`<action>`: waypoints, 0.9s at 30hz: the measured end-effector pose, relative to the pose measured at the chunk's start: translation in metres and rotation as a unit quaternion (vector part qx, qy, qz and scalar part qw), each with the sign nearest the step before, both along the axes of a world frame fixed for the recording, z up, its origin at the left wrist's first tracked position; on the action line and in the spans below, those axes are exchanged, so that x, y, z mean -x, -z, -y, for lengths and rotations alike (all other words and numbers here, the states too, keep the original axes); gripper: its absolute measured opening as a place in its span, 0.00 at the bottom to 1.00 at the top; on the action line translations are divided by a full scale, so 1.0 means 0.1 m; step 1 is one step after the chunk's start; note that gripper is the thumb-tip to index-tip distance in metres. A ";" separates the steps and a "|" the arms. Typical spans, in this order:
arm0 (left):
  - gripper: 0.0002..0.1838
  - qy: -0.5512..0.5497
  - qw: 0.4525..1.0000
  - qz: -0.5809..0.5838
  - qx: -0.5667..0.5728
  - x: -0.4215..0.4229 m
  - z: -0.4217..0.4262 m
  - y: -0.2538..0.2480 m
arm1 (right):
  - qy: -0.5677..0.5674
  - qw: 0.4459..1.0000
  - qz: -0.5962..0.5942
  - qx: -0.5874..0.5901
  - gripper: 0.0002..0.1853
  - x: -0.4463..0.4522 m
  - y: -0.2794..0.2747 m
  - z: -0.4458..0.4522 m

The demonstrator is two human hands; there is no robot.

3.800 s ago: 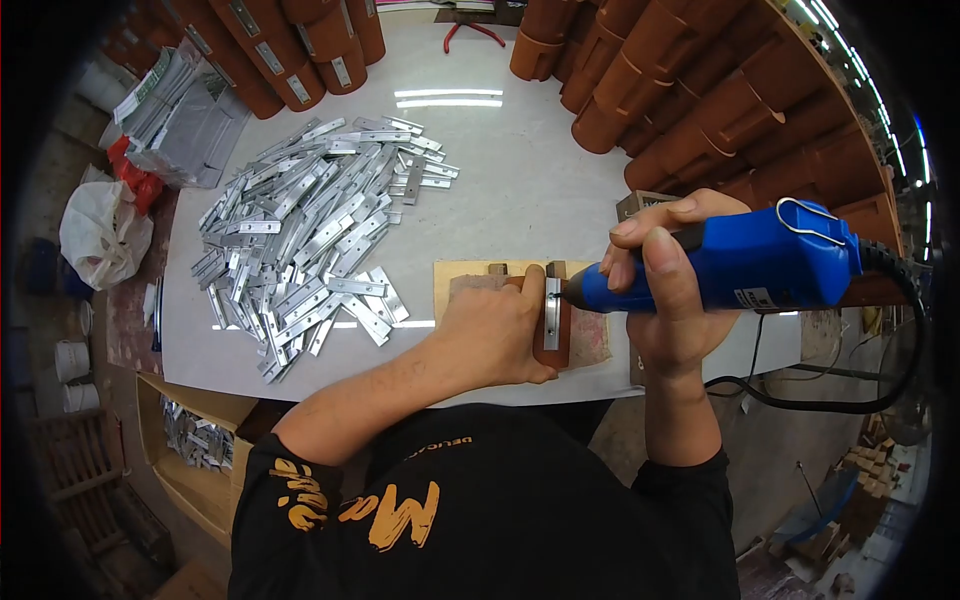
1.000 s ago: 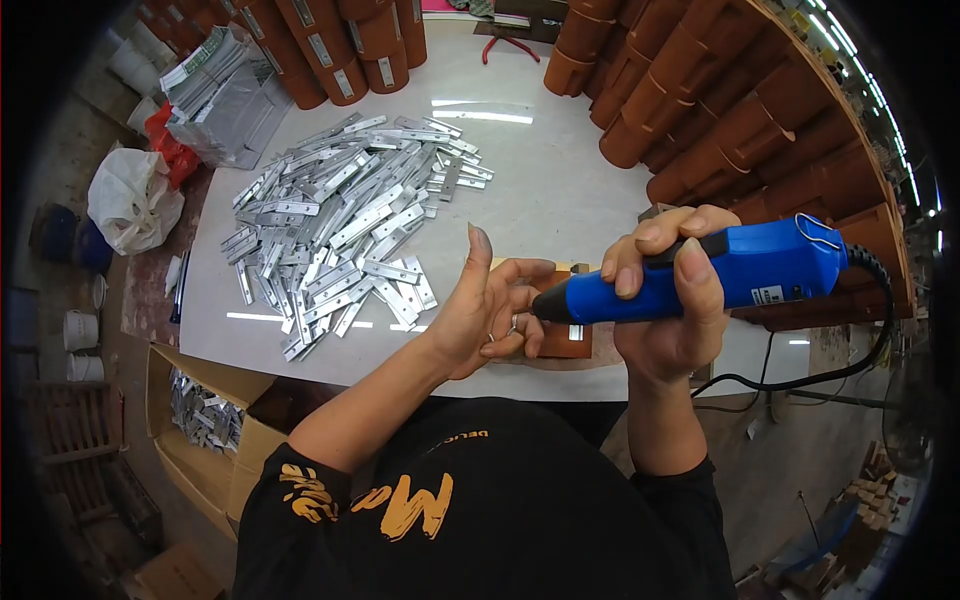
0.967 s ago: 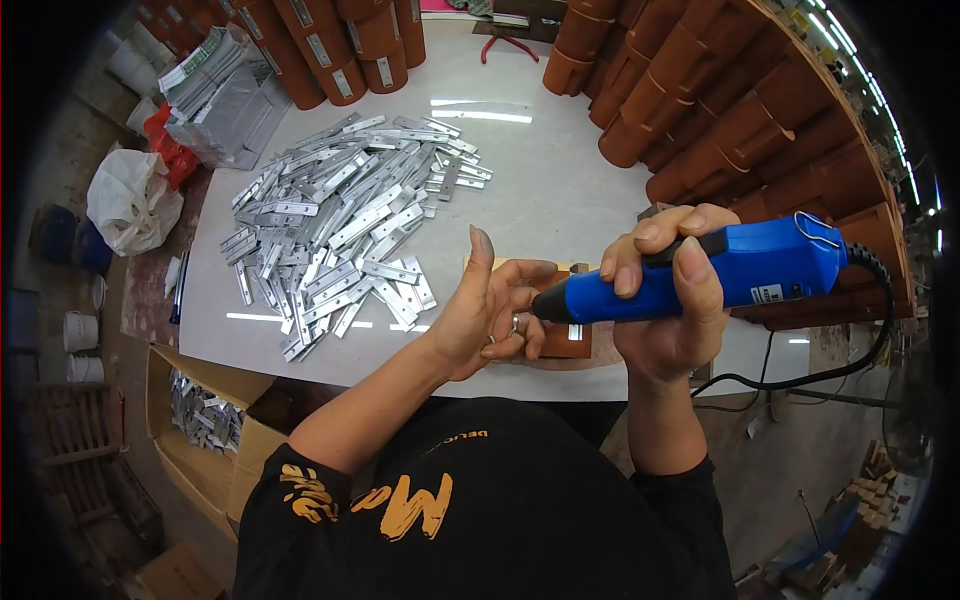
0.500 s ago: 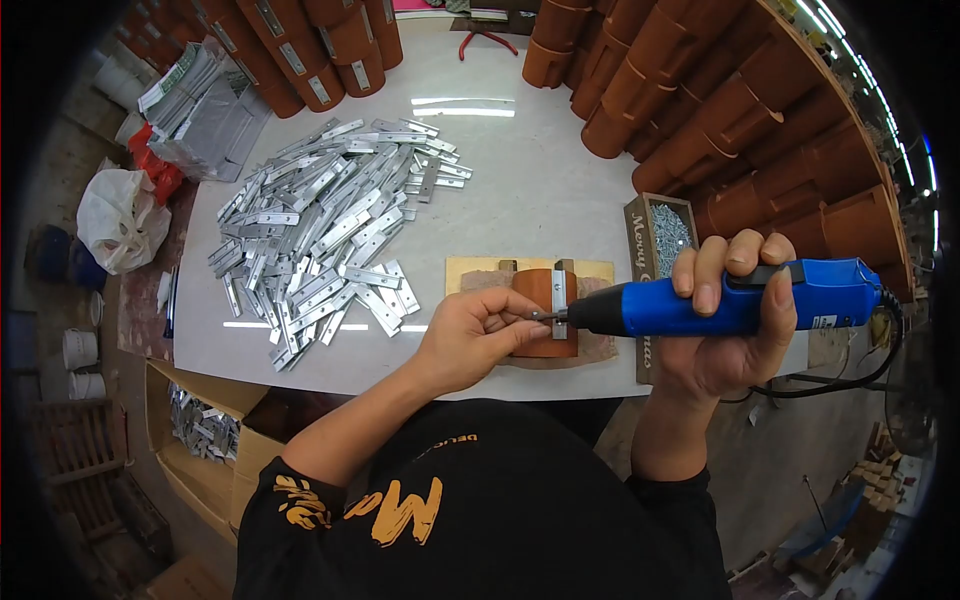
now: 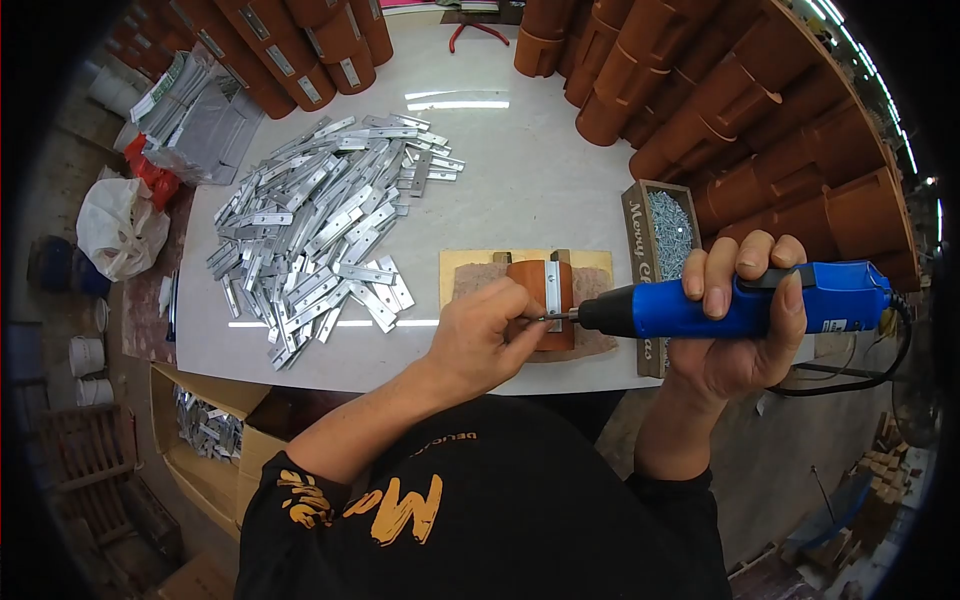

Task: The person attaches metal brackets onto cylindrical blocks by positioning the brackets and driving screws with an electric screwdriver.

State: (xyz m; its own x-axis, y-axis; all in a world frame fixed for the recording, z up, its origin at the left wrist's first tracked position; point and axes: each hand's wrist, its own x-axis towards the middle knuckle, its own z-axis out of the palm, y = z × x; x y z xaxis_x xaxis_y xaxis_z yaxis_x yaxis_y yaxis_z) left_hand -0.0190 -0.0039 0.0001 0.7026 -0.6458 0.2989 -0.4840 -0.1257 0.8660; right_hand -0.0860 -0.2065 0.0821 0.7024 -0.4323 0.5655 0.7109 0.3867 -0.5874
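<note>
My right hand (image 5: 745, 320) is wrapped around a blue electric screwdriver (image 5: 690, 308), held level with its bit pointing left. At the tip of the bit, my left hand (image 5: 490, 330) pinches a small screw, mostly hidden by the fingers. Just below and behind them, a brown curved clay-coloured piece (image 5: 530, 275) lies on a padded wooden board (image 5: 480, 262). A metal strip (image 5: 553, 285) with holes rests along this piece, beneath the screwdriver's bit.
A large heap of metal strips (image 5: 320, 220) covers the left of the table (image 5: 520, 170). A wooden box of screws (image 5: 670, 225) stands right of the board. Stacked brown pieces (image 5: 700, 90) line the back right. Red-handled pliers (image 5: 478, 30) lie at the back; a cord (image 5: 880, 380) hangs right.
My left fingers have curled more over the screw at the bit's tip. The screwdriver has shifted slightly right in view, while the table and its things moved slightly left.
</note>
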 end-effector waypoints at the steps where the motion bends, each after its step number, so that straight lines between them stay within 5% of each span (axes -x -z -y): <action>1: 0.07 0.001 1.000 -0.002 -0.002 0.00 0.00 0.00 | 0.002 1.000 -0.002 -0.001 0.12 0.00 0.00 0.00; 11: 0.07 0.003 0.998 0.058 0.005 0.02 0.10 0.14 | 0.033 0.998 -0.040 0.025 0.11 -0.01 -0.05 -0.09; 18: 0.09 -0.007 0.995 0.098 -0.033 0.08 0.21 0.27 | 0.046 0.983 -0.047 0.169 0.13 -0.02 0.03 -0.16; 27: 0.10 -0.011 0.996 0.077 -0.033 0.08 0.21 0.32 | 0.064 0.987 -0.071 0.133 0.13 -0.07 0.10 -0.21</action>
